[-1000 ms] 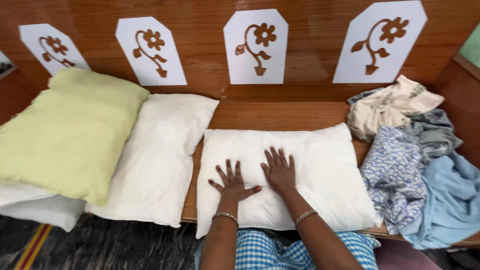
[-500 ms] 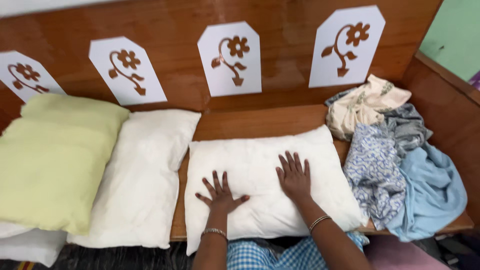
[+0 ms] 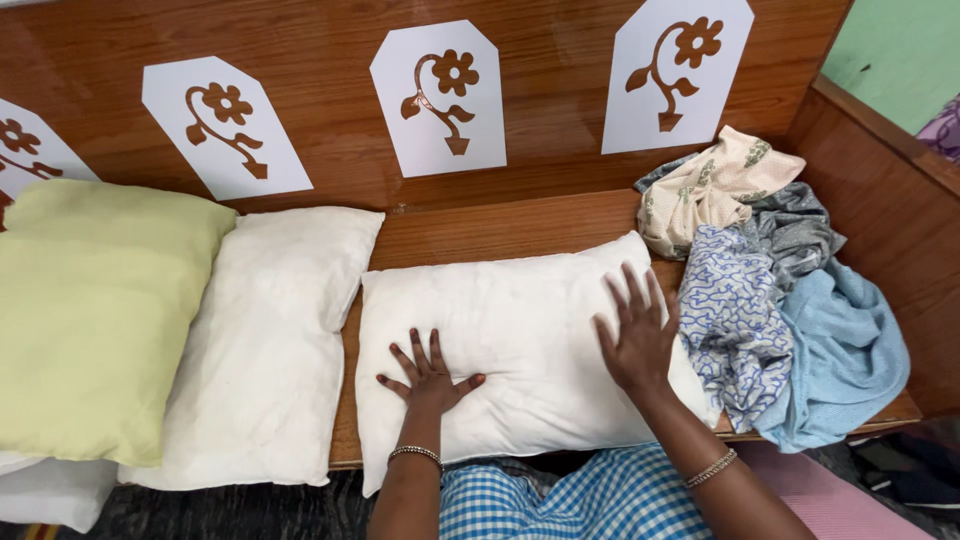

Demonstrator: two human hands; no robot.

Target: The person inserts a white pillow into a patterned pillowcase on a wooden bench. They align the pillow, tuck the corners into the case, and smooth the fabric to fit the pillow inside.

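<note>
Lying flat: bare white pillow (image 3: 520,340), rectangular, plump.

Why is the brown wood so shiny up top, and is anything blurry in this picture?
In the head view, the polished wooden backrest mirrors soft light as pale glare patches; the white pillow under the left hand and right hand looks sharp, with only faint shadows beside the fingers; the straight bench edges bow slightly from the wide lens.
</note>
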